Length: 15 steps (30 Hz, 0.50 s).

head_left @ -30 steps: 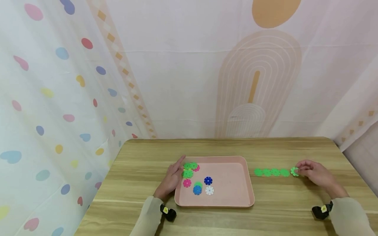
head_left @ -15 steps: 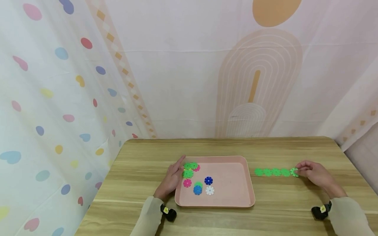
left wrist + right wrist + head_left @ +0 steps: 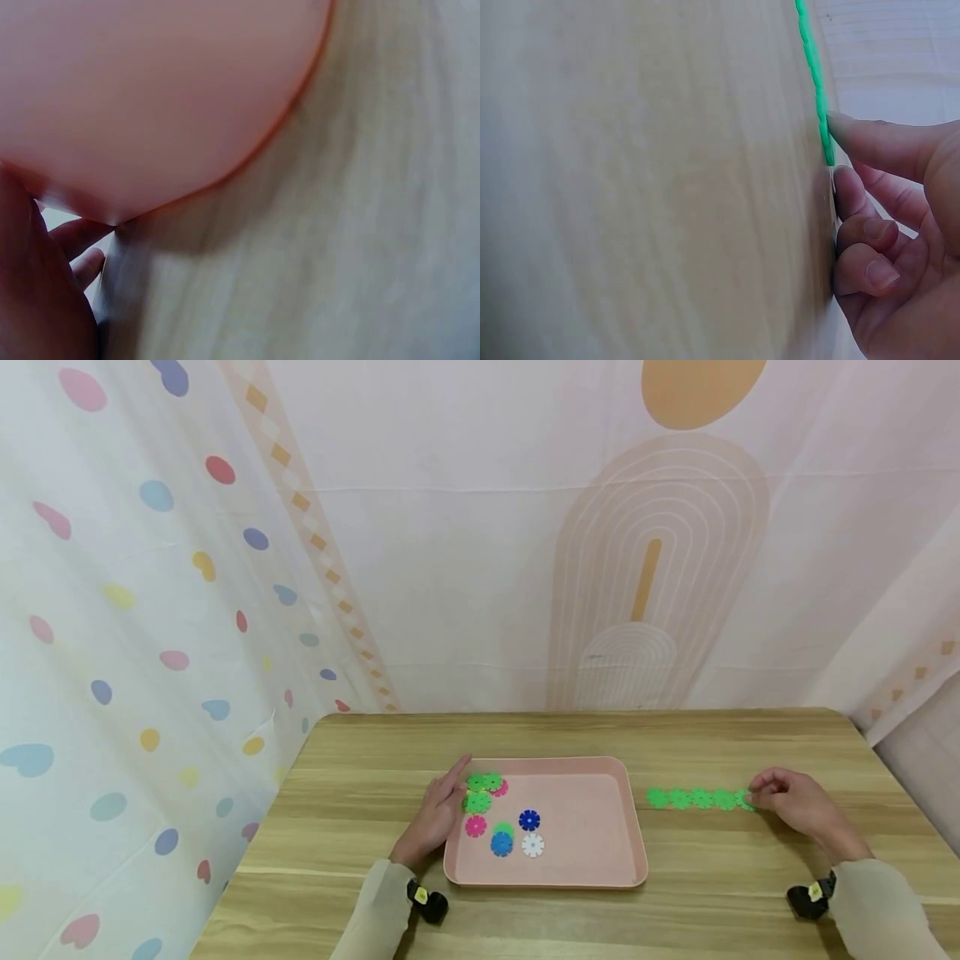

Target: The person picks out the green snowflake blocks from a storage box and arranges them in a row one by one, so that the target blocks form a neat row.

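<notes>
Green snowflake discs (image 3: 701, 798) form a straight row on the table, right of the pink tray (image 3: 585, 831). At the row's right end my right hand (image 3: 802, 806) pinches the last green disc (image 3: 746, 800) between thumb and fingers, partly covering it. In the right wrist view the row appears edge-on as a thin green strip (image 3: 815, 71), with the thumb over its near end. My left hand (image 3: 435, 818) rests against the tray's left side, index finger stretched along the rim. The left wrist view shows its fingers touching the outside of the tray wall (image 3: 187, 97).
Inside the tray lie several loose discs: a green cluster (image 3: 477, 802), a pink disc (image 3: 476, 826), a light blue one (image 3: 502, 843), a dark blue one (image 3: 529, 820) and a white one (image 3: 533, 845). A patterned curtain (image 3: 480, 527) hangs behind the wooden table (image 3: 555, 922).
The pinched disc has moved left, closing the gap to the green row. My right fingers now cover more of it. The left hand and the tray have stayed in place.
</notes>
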Motion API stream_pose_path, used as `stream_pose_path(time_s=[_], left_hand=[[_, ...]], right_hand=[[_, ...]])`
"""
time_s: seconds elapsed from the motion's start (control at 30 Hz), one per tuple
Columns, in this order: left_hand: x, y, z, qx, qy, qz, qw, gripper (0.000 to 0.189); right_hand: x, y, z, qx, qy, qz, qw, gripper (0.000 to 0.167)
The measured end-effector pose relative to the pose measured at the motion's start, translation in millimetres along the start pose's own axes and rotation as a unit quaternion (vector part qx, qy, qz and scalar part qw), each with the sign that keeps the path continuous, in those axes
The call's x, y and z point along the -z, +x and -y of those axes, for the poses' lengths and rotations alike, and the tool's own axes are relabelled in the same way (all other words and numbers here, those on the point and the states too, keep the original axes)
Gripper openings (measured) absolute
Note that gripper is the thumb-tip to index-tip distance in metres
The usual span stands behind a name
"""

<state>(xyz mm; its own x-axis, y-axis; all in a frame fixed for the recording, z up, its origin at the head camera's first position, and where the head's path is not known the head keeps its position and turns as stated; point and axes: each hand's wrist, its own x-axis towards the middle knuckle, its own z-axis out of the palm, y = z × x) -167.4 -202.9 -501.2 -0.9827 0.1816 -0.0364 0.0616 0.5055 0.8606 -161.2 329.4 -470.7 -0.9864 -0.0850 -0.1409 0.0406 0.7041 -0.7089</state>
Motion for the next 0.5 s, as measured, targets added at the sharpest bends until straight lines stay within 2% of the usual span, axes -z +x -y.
stream_pose_path(time_s=[0.5], left_hand=[[-0.5, 0.3, 1.8, 0.005, 0.0, -0.003, 1.0, 0.051]], right_hand=[[0.3, 0.9, -0.2, -0.005, -0.002, 0.001, 1.0, 0.028]])
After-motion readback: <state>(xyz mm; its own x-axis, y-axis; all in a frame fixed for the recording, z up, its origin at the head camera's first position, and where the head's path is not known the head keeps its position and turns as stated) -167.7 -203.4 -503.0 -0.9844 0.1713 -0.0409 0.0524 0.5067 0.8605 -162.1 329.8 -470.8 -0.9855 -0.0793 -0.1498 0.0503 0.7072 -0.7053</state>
